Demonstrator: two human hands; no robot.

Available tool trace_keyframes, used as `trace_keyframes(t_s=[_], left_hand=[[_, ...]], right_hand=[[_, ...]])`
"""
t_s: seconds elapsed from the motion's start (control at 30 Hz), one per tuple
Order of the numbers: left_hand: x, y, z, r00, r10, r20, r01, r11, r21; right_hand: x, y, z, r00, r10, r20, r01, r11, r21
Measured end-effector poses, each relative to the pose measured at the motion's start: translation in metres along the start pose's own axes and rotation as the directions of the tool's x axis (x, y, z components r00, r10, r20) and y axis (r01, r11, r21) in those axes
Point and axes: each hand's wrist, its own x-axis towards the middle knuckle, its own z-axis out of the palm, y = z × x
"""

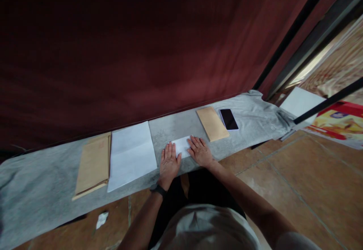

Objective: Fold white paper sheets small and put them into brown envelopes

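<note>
A small folded white sheet of paper (182, 146) lies on the grey cloth between my hands. My left hand (170, 161) rests flat over its left end, fingers stretched out. Over the right end lies my right hand (200, 152), also flat with the fingers spread. Left of my hands is a larger stack of white paper (132, 155) with a faint crease across it. Beyond that sits a pile of brown envelopes (93, 163). One single brown envelope (212, 123) lies to the right of my right hand.
A phone (229, 119) with a dark screen lies beside the single envelope. Grey cloth (36, 182) covers the narrow table, and a dark red curtain (136, 64) hangs behind it. A dark pole (329, 104) and a red-yellow box (340, 119) are at the right. Crumpled white tissue (102, 219) lies on the tiled floor.
</note>
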Motion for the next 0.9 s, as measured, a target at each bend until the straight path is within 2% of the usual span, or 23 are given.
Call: trace_keyframes(t_s=[0.17,0.33,0.47,0.6,0.67,0.77,0.83,0.9], left_hand=[[0.001,0.0,0.001,1.0,-0.016,-0.007,0.016,1.0,-0.001],[-0.004,0.014,0.003,0.999,-0.041,0.004,0.041,0.999,-0.011],[-0.012,0.018,0.004,0.989,-0.146,-0.01,0.144,0.986,-0.087],[-0.012,0.007,0.003,0.968,-0.251,-0.011,0.24,0.936,-0.256],[-0.007,0.002,0.002,0.945,-0.326,0.016,0.305,0.861,-0.406],[0.005,0.0,-0.002,0.854,-0.503,0.132,0.453,0.595,-0.664],[0.011,0.0,-0.005,0.789,-0.576,0.215,0.51,0.417,-0.752],[0.015,-0.001,-0.008,0.748,-0.613,0.254,0.527,0.317,-0.789]], right_hand=[[0.003,-0.001,-0.002,0.999,0.051,-0.011,-0.051,0.998,-0.027],[0.003,-0.002,0.0,0.998,0.057,0.004,-0.057,0.998,-0.025],[0.003,-0.001,0.003,0.998,0.066,0.022,-0.066,0.998,0.005],[0.003,-0.001,0.005,0.996,0.08,0.037,-0.081,0.996,0.025],[0.003,-0.001,0.005,0.997,0.075,0.035,-0.076,0.997,0.03],[0.003,-0.002,0.003,0.997,0.069,0.025,-0.069,0.997,0.04],[0.003,-0.003,0.002,0.998,0.065,0.022,-0.066,0.997,0.037],[0.004,-0.004,0.0,0.998,0.066,0.026,-0.066,0.998,0.02]])
